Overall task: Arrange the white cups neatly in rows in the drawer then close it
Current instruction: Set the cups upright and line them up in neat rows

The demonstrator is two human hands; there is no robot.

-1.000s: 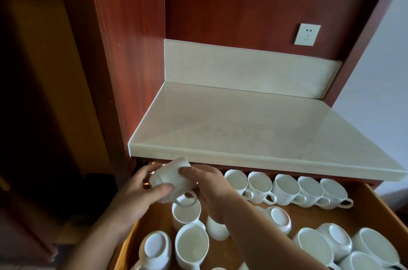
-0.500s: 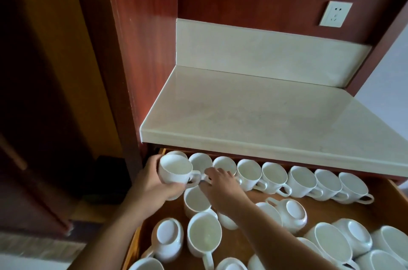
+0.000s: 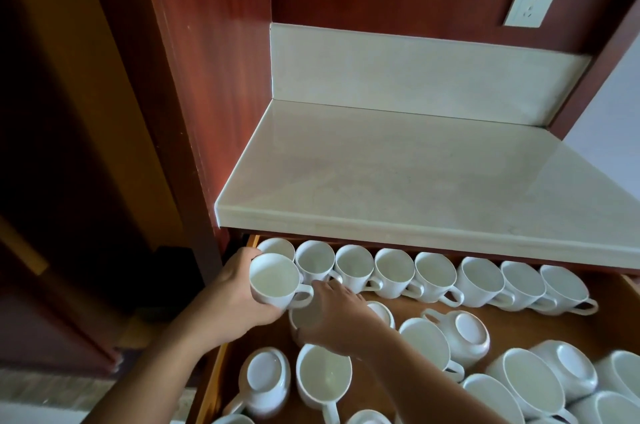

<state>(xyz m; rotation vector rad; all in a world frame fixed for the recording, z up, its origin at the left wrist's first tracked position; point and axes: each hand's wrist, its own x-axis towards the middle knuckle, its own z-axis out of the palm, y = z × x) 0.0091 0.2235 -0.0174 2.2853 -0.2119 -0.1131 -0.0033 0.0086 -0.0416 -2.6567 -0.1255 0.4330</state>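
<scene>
An open wooden drawer (image 3: 519, 323) holds many white cups. A tidy row of upright cups (image 3: 436, 276) runs along its back, under the counter edge. My left hand (image 3: 235, 295) grips an upright white cup (image 3: 275, 280) at the drawer's back left corner, just in front of that row. My right hand (image 3: 337, 316) reaches in beside it, fingers at that cup's handle and resting over another cup (image 3: 303, 319), mostly hidden. Loose cups (image 3: 464, 337), some upside down, lie scattered across the front.
A pale stone counter (image 3: 415, 181) overhangs the drawer's back. Red-brown wooden panels (image 3: 207, 77) rise at left and behind, with a wall socket (image 3: 530, 4) at the upper right. The drawer's left side rail (image 3: 211, 385) runs under my left forearm.
My left hand turned the cup from tilted to upright and brought it down to the drawer's back left corner. My right hand let go of it and dropped toward the cups below.
</scene>
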